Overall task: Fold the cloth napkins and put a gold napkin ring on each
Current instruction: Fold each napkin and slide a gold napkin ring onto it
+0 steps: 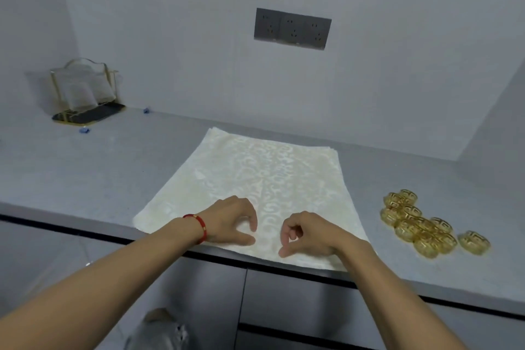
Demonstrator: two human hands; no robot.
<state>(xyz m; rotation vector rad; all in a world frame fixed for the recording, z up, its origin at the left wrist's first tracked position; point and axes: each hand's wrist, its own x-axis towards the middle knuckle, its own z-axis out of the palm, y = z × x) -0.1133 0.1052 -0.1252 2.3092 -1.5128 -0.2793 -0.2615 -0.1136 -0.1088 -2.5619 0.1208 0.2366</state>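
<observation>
A cream patterned cloth napkin (250, 179) lies flat on the grey counter, its near edge hanging slightly past the counter's front; layered edges show at its far corners. My left hand (230, 221), with a red bracelet on the wrist, is over the napkin's near part, fingers and thumb curved apart in a C. My right hand (304, 234) is beside it, fingers curled in and thumb pointing left. Neither hand lifts any cloth. Several gold napkin rings (420, 226) lie in a pile to the right of the napkin.
A glass and gold-wire holder on a dark tray (85, 94) stands at the back left. A grey socket panel (292, 28) is on the wall. Two small blue bits (84, 130) lie near the tray. The counter's front edge (85, 233) runs under my forearms.
</observation>
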